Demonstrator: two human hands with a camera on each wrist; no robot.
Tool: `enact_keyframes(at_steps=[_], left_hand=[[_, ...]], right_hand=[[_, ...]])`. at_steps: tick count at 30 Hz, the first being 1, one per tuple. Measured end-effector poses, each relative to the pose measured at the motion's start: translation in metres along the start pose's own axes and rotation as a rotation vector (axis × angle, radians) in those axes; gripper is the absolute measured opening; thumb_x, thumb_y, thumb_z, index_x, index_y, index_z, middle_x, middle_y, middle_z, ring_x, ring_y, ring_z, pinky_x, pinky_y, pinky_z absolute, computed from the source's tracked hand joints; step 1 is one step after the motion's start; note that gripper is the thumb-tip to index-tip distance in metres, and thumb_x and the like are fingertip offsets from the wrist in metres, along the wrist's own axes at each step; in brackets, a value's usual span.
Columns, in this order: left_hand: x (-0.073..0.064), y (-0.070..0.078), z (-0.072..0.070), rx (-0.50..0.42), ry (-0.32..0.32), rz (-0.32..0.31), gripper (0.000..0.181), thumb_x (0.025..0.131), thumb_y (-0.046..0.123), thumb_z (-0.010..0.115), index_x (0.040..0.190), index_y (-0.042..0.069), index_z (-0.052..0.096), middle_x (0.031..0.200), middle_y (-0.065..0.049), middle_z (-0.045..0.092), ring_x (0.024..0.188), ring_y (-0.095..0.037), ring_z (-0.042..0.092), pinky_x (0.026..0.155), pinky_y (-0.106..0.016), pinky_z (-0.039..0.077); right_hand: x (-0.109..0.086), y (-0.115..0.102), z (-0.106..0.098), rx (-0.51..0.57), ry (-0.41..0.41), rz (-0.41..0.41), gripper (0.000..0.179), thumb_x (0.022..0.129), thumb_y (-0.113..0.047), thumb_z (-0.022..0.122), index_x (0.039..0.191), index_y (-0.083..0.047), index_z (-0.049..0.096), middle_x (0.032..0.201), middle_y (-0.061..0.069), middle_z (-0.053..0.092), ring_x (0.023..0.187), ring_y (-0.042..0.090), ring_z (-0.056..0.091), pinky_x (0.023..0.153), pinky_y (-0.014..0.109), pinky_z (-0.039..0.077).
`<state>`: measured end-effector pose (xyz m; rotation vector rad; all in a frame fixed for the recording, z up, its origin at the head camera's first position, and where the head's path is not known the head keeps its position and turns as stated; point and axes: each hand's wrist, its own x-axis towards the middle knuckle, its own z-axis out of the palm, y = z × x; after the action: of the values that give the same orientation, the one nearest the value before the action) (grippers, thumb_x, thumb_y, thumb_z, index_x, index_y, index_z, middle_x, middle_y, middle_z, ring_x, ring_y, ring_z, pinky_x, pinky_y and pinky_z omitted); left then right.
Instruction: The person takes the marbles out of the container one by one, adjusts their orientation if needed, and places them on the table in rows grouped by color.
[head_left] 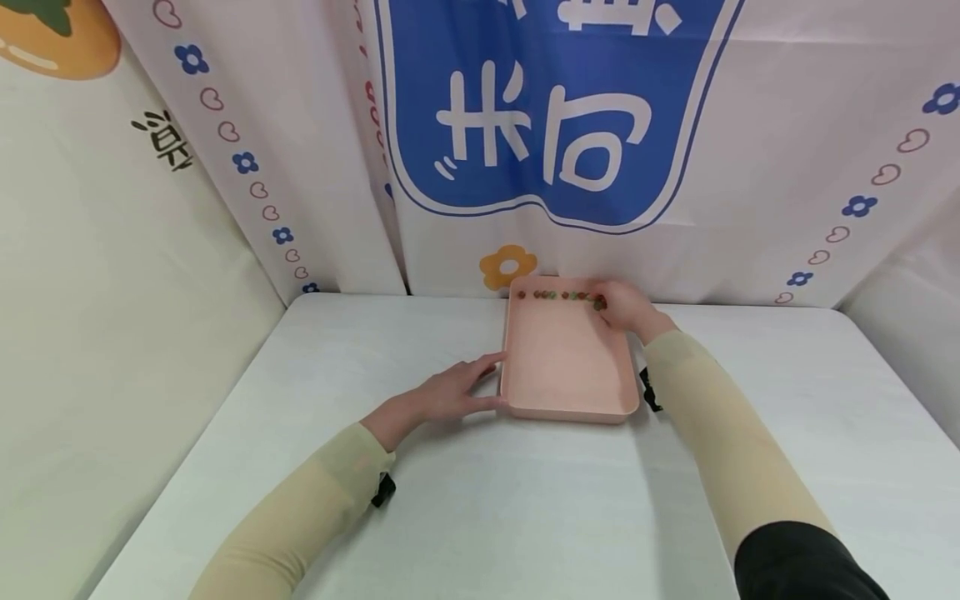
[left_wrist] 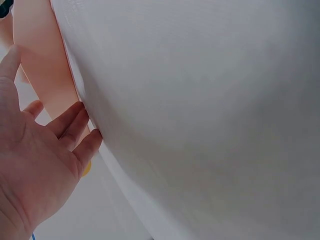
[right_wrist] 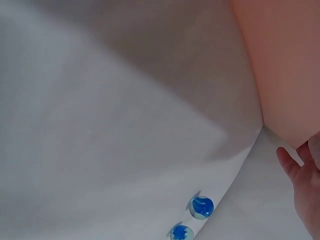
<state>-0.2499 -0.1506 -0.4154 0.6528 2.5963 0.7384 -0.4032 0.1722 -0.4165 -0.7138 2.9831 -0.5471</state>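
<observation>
A pink tray (head_left: 567,367) lies on the white table near its far edge. Inside, along the far wall, runs a row of small red and green balls (head_left: 551,295). My right hand (head_left: 628,308) reaches over the tray's far right corner, its fingertips pinched at a dark red-green ball (head_left: 599,303) at the row's end. My left hand (head_left: 455,390) rests beside the tray, thumb and fingers spread and touching its left wall, as the left wrist view also shows. In the right wrist view only part of the right hand (right_wrist: 306,192) appears, and its grip is out of sight.
Two clear marbles with blue inside, one marble (right_wrist: 201,207) above the other (right_wrist: 181,233), lie near the table edge in the right wrist view. A printed cloth (head_left: 450,242) hangs behind the table (head_left: 510,508). Each forearm wears a black strap-like piece (head_left: 383,490).
</observation>
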Motion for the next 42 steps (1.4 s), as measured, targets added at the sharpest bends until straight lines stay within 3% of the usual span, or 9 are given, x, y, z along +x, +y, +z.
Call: enact_keyframes(at_steps=[8,18,26,33,42], left_hand=[[0.001,0.0,0.001,0.002,-0.001,-0.021,0.085,0.088,0.06,0.061,0.156,0.031,0.018,0.155,-0.003,0.033,0.14,-0.022,0.03,0.109,-0.049,0.029],[0.002,-0.002,0.002,0.001,0.004,0.002,0.085,0.089,0.061,0.059,0.156,0.031,0.017,0.154,-0.004,0.035,0.14,-0.022,0.031,0.109,-0.048,0.029],[0.002,-0.002,0.002,-0.003,0.002,-0.008,0.085,0.089,0.061,0.06,0.156,0.032,0.017,0.154,-0.004,0.034,0.141,-0.02,0.029,0.111,-0.047,0.026],[0.003,-0.002,0.004,-0.001,0.0,-0.009,0.086,0.087,0.063,0.059,0.156,0.032,0.017,0.155,-0.003,0.033,0.142,-0.02,0.028,0.113,-0.048,0.022],[0.003,-0.002,0.004,0.008,0.006,-0.019,0.084,0.088,0.062,0.059,0.156,0.034,0.017,0.155,-0.003,0.032,0.142,-0.021,0.027,0.111,-0.051,0.023]], right_hand=[[-0.001,-0.002,0.0,0.049,-0.038,0.03,0.026,0.08,0.013,0.054,0.101,0.006,0.067,0.1,0.017,0.063,0.091,0.031,0.054,0.084,0.043,0.047],[-0.002,-0.003,0.0,0.042,-0.029,0.047,0.022,0.082,0.011,0.058,0.099,0.004,0.069,0.102,0.017,0.064,0.095,0.031,0.056,0.087,0.045,0.047],[-0.008,-0.007,-0.007,0.065,0.003,0.002,0.02,0.084,0.007,0.061,0.101,0.005,0.07,0.103,0.018,0.066,0.097,0.032,0.059,0.087,0.045,0.048],[-0.025,-0.01,-0.022,0.22,0.049,-0.009,0.017,0.087,0.006,0.061,0.101,0.006,0.069,0.099,0.018,0.065,0.087,0.031,0.058,0.076,0.043,0.049],[-0.06,-0.006,-0.041,0.217,0.096,-0.011,0.021,0.089,0.004,0.065,0.109,0.005,0.068,0.107,0.019,0.066,0.094,0.031,0.059,0.084,0.046,0.048]])
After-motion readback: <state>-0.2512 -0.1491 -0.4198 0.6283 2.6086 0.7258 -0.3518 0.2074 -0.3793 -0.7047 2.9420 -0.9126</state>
